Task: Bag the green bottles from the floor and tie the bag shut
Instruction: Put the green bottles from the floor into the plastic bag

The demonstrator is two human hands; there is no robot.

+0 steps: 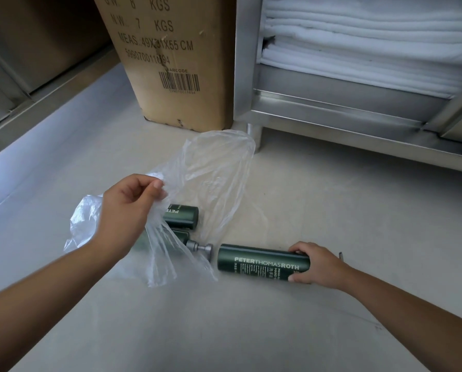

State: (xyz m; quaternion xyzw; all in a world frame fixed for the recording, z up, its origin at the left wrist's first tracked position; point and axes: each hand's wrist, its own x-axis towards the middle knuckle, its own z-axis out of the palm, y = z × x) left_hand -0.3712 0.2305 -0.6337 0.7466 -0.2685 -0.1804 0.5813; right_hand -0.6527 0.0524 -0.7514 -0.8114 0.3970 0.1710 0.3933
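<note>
A clear plastic bag hangs above the floor, pinched at its rim by my left hand. Three dark green bottles lie on the floor. One green bottle with white lettering lies on its side at the right, and my right hand grips its right end. A second green bottle lies behind the bag's film. A third, a pump bottle, lies partly under the bag, and its grey pump head points toward the first bottle.
A tall cardboard box stands on the floor behind the bag. To its right is a steel shelf unit holding stacked white towels. A wall base runs along the left. A small dark object lies by my right hand.
</note>
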